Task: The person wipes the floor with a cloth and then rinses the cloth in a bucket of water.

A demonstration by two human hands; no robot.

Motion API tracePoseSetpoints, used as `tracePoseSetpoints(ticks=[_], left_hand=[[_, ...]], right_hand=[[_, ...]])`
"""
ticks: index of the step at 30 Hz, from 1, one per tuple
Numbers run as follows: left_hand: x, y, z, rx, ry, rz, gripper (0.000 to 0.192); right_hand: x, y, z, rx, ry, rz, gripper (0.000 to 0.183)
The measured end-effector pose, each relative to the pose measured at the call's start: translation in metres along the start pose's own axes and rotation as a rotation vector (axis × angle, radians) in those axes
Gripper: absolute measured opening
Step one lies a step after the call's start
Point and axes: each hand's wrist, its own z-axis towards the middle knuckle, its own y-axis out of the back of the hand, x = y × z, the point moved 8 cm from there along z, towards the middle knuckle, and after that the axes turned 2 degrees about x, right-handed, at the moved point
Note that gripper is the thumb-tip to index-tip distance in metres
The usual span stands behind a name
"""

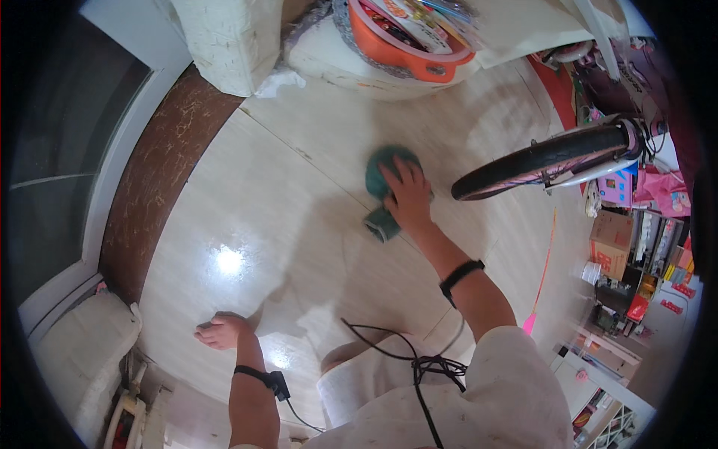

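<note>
My right hand (406, 193) lies on a dark green cloth (384, 227), its fingers spread over the rounded bunched part. A short folded end of the cloth sticks out below the palm, and the cloth rests on the pale tiled floor (269, 185). Some blur shows at the cloth's upper edge. Farther left and nearer my body, my left hand (220, 330) is loosely curled with nothing visible in it. Black straps circle both of my forearms.
A bicycle wheel (538, 160) stands right of my right hand. An orange basket (415, 53) full of items sits at the top. Black cables (437, 365) hang before my shirt. A cardboard box (611, 241) and shelves line the right, a glass door (73, 140) the left.
</note>
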Motion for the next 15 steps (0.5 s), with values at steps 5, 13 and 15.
tracePoseSetpoints(ticks=[5,13,15], left_hand=[[-0.003,-0.004,-0.002,-0.056,0.007,-0.002,0.054],[-0.023,-0.003,-0.012,-0.032,-0.113,0.018,0.051],[-0.025,-0.006,-0.006,-0.032,-0.116,0.010,0.051]], right_hand=[[-0.085,-0.008,-0.154,0.252,-0.136,-0.042,0.080],[-0.191,0.107,-0.230,-0.129,-0.575,0.061,0.069],[-0.162,0.140,-0.224,-0.217,-0.544,0.160,0.065]])
